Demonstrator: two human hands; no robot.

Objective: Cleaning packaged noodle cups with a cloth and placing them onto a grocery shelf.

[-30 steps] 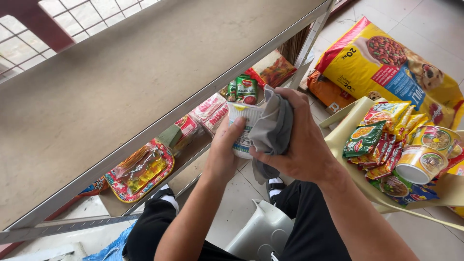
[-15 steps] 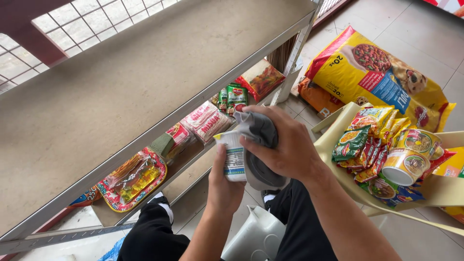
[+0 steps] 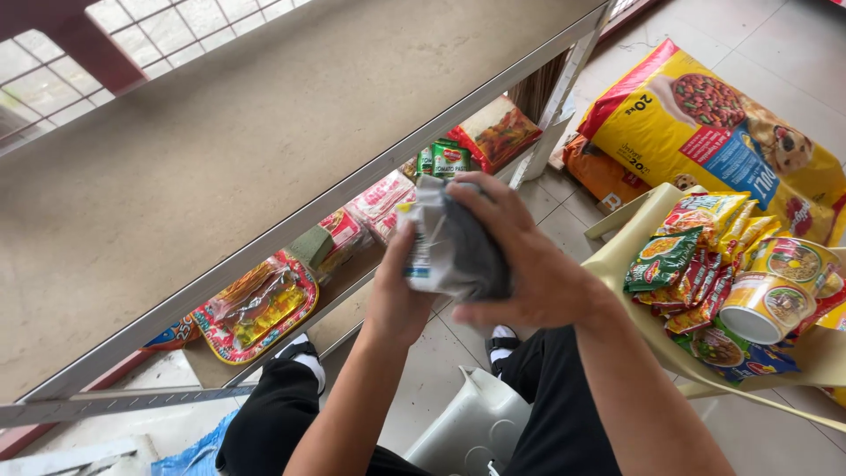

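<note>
Pale tiled floor, big beige metal shelf upper left, cream plastic chair right, daylight.

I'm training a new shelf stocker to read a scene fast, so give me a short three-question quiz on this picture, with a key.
1. True or false: the right hand presses a dark grey cloth against the small white packet that the left hand holds.
2. Where does the white instant noodle cup lie?
A. on the grey upper shelf board
B. on the pale yellow plastic chair, among bright snack packets
C. on the tiled floor
3. Fill in: the big yellow pet food sack lies on the ____.

Key: 1 true; 2 B; 3 floor.
</note>
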